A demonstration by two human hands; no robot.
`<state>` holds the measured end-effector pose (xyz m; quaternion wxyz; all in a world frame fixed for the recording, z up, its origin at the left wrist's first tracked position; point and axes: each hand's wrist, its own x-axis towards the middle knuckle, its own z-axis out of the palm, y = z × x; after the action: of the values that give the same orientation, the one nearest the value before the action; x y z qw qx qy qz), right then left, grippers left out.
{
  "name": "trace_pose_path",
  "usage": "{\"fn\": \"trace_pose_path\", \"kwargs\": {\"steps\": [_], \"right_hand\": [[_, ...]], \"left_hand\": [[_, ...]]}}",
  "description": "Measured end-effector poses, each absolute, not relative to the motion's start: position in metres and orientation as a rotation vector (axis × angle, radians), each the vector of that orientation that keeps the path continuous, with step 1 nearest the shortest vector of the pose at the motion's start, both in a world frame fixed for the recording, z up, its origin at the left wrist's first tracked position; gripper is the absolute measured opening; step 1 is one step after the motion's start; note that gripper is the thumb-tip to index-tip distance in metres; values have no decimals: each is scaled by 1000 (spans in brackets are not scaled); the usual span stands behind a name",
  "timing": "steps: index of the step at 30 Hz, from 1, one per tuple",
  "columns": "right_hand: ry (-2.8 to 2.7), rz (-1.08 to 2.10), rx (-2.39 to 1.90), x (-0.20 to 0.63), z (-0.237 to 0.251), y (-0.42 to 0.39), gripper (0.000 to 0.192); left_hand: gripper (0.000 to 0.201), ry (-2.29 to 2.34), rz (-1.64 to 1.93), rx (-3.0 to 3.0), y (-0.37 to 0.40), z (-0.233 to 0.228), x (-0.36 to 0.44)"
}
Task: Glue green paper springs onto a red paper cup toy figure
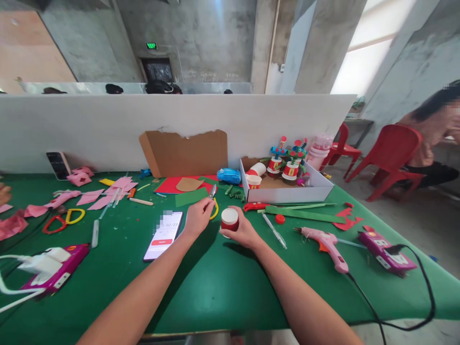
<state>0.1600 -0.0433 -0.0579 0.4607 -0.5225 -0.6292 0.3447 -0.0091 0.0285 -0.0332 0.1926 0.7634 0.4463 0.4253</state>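
Observation:
My left hand (pixel 198 216) grips yellow-handled scissors (pixel 213 200), blades pointing up and away. My right hand (pixel 241 231) holds a small red cup with a white top (pixel 229 219) just above the green table (pixel 215 282). The two hands are close together near the table's middle. A phone (pixel 164 234) with a lit screen lies flat just left of my left hand.
A white cardboard box (pixel 287 193) with decorated cups stands behind my right hand. A pink glue gun (pixel 325 242) and a magenta power strip (pixel 386 250) lie at right, another strip (pixel 53 270) at left. Pink paper scraps (pixel 89 196), scissors (pixel 63 219) and green strips (pixel 302 213) are scattered. A person sits at far right.

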Motion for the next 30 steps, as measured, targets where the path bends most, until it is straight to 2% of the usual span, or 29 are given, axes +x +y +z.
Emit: {"fn": "trace_pose_path", "kwargs": {"steps": [2,6,10,14,17,21,26,30], "right_hand": [[-1533,880,-1244,162,-54,-46,76],[-1363,694,-1211,168,-51,-46,55],[-1159,496,-1262,169,-57,-41,44],[-1099,389,-1225,167,-63,-37,34],[-1122,365,-1207,166,-65,-37,31],[-1133,306,-1213,168,-62,-37,28],[-1157,202,-1215,169,-47,-40,23],[-1269,204,-1132,167,-33,-49,28]], "left_hand": [[25,1287,1066,2255,47,-23,-2],[18,1414,793,2367,94,-15,25],[16,1529,671,2367,127,-26,57],[23,1667,572,2329,137,-40,80],[16,1688,553,2306,137,-40,86],[6,1655,635,2264,127,-24,76],[17,1434,840,2253,78,-11,43],[15,1083,1249,2088,28,-18,16]]}}
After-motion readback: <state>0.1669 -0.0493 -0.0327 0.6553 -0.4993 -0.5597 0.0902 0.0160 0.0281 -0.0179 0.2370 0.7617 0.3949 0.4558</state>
